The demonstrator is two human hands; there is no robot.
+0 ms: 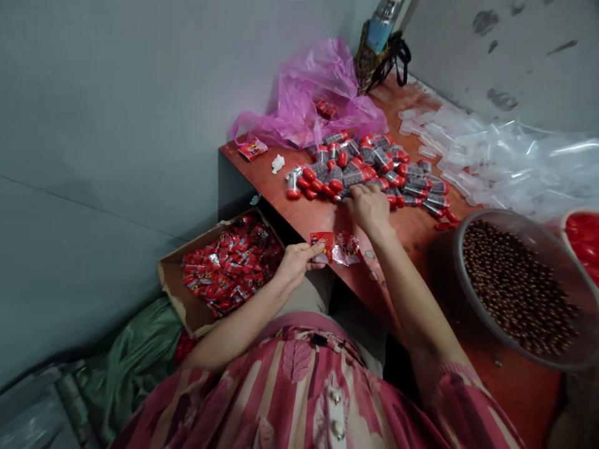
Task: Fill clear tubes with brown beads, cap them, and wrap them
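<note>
Left hand (294,260) is pinching a bunch of small red packets (336,246) just off the table's (327,215) near edge, wrist bent inward. Right hand (370,207) is reaching forward, palm down, fingers curled into the pile of red-capped tubes (369,168); grip unclear. A bowl of brown beads (517,287) is sitting right of the forearm; a box of packets (224,265) is lying below left.

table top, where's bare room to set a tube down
Bare wood lies between the tube pile and the table front edge, left of the right hand, and along the near edge below the bowl. The back right is crowded with clear tubes.
</note>
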